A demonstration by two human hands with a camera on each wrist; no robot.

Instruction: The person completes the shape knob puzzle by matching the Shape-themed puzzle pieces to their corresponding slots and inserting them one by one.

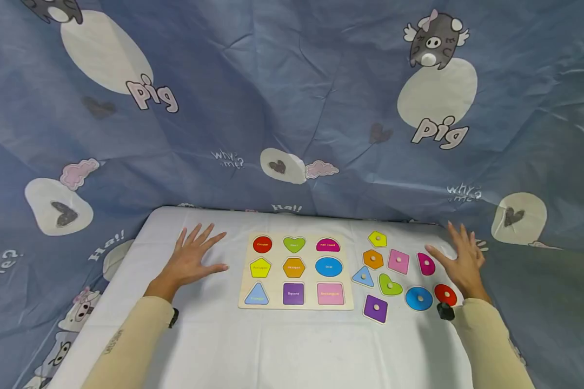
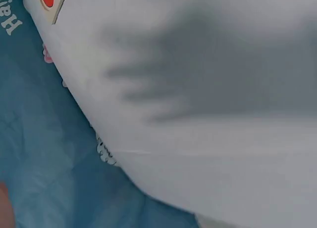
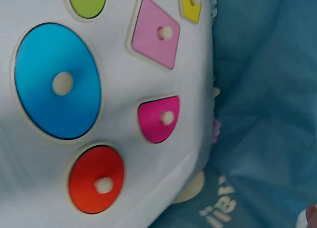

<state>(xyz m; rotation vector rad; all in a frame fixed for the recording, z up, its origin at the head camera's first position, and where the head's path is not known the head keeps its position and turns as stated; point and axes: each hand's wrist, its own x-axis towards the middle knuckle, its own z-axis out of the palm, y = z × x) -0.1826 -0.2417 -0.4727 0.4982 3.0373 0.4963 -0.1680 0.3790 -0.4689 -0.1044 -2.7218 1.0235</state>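
Observation:
A wooden shape puzzle board (image 1: 277, 274) lies on the white table, printed with coloured shapes and their names. My left hand (image 1: 190, 262) hovers to its left, fingers spread, holding nothing. On the far side my right hand (image 1: 462, 265) is also spread and holds nothing, nearest the red circle piece (image 1: 445, 295) and the magenta half-round piece (image 1: 425, 264). Loose knobbed pieces lie right of the board: a blue oval (image 1: 419, 298), purple square (image 1: 375, 309), green heart (image 1: 390, 284), pink rectangle (image 1: 398, 261), orange hexagon (image 1: 372, 259), yellow pentagon (image 1: 377, 239) and blue triangle (image 1: 363, 277).
The white table (image 1: 282, 351) has its back edge against a blue cloth (image 1: 292, 108) printed with pigs and words. The cloth also hangs at both sides. In the left wrist view, a hand's shadow falls on the tabletop (image 2: 223, 178).

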